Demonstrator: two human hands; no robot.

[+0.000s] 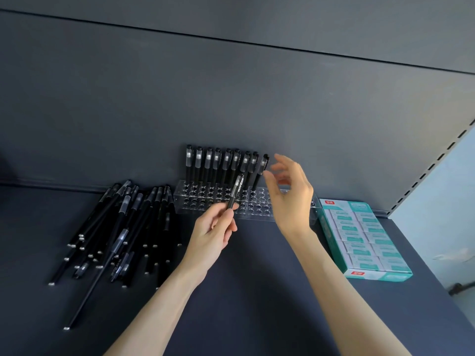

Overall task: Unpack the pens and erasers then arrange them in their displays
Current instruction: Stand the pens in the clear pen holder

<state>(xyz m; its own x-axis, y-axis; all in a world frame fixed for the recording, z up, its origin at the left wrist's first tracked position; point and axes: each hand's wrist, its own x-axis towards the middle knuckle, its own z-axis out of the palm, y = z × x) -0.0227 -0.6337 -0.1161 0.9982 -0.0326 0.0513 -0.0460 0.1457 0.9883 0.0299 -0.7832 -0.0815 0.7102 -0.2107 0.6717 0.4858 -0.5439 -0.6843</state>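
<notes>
Left hand (213,227) pinched one black pen (235,191), tilted, over the clear rack (259,210). Right hand (290,194): spread, blurred, possibly touching the last upright pen (259,173). Loose pens (123,227) lay left; eraser box (365,240) right.

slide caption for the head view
Left hand holds a black pen while the open right hand hovers by the clear pen rack.

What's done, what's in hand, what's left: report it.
Done: one back row of pens stands in the clear holder; the eraser box sits filled beside it. In hand: the left hand holds one pen; the right hand is open by the row's end. Left: the loose pen pile and the holder's many empty holes.
</notes>
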